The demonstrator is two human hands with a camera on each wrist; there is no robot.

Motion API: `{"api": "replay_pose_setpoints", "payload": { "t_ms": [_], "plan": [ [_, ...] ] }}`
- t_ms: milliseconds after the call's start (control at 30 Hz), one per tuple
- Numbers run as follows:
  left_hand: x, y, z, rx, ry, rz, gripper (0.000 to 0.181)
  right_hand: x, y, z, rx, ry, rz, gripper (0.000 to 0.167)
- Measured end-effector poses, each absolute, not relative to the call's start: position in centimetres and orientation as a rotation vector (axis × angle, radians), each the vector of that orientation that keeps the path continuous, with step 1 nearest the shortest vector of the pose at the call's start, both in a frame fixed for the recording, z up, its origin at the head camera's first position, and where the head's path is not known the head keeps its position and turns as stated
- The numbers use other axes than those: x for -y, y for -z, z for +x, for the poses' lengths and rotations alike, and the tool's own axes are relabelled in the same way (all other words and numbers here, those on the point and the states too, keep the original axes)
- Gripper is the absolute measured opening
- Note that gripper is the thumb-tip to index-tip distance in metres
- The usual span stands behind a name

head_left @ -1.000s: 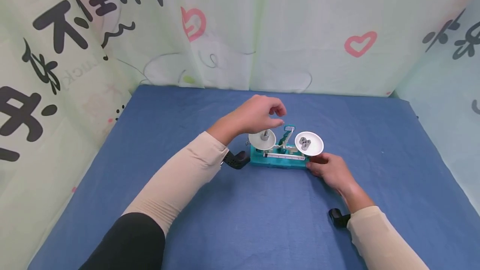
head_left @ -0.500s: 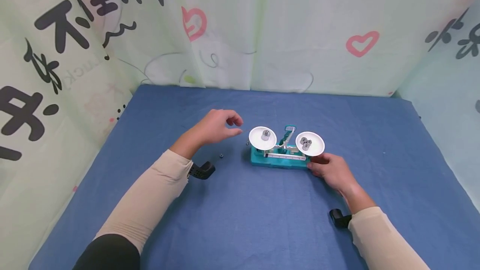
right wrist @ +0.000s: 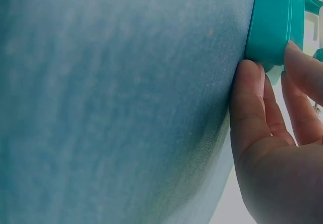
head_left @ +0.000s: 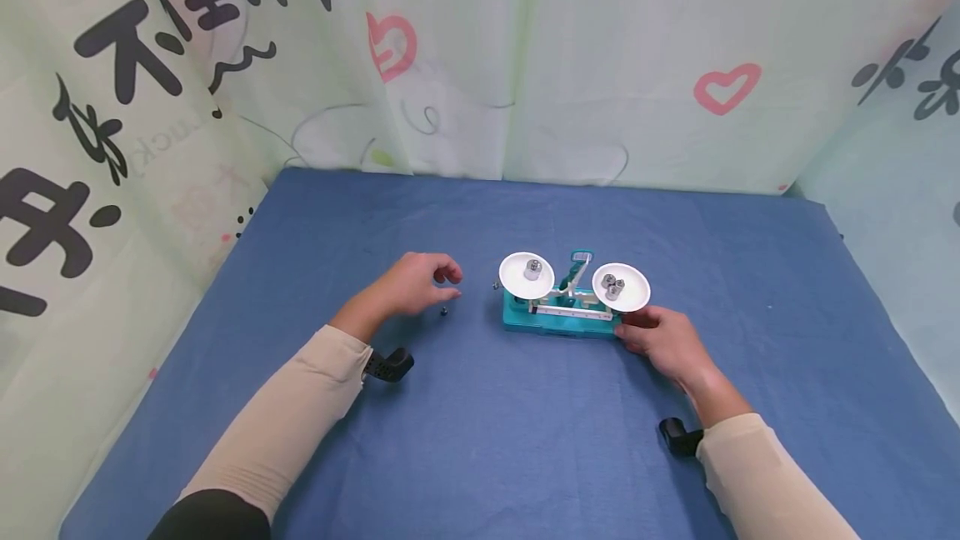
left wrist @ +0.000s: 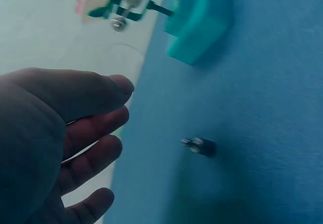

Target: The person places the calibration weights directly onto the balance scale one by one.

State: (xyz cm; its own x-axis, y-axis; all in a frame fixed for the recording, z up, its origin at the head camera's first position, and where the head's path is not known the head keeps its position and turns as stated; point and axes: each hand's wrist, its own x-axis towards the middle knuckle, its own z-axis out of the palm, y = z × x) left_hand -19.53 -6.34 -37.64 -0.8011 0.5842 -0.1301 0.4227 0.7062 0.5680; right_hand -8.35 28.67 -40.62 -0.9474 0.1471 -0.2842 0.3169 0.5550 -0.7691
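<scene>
A small metal weight [left wrist: 200, 146] stands on the blue cloth, left of a teal balance scale [head_left: 558, 321]. My left hand [head_left: 412, 283] hovers just above and behind that weight, fingers loosely bent and holding nothing. The thumb and fingers of the left hand [left wrist: 75, 128] are spread apart in the left wrist view. My right hand [head_left: 663, 346] grips the right end of the scale's base, thumb at the front corner. In the right wrist view the fingers of the right hand [right wrist: 277, 148] touch the teal base [right wrist: 270, 22].
On the scale's left white pan [head_left: 513, 282] stands one larger metal weight [head_left: 533, 270]. The right white pan [head_left: 637, 290] bears several small metal weights [head_left: 612, 287]. A blue cloth [head_left: 495, 440] covers the table, with printed curtains [head_left: 600, 48] behind and at both sides.
My left hand has moved left and down from above the left pan to near the small weight on the cloth. The right hand has stayed at the scale's base.
</scene>
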Motion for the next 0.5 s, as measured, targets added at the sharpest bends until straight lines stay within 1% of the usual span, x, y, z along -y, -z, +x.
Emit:
{"api": "replay_pose_setpoints", "payload": {
  "t_ms": [300,500],
  "plan": [
    [6.4,39.9,-19.4,-2.589,-0.720,0.739,0.023,-28.6,40.6,-8.3,-2.598,1.358,0.391,0.042],
    [6.5,40.7,-19.3,-2.591,-0.700,0.752,0.018,-28.6,40.6,-8.3,-2.597,1.365,0.385,0.042]
  ]
}}
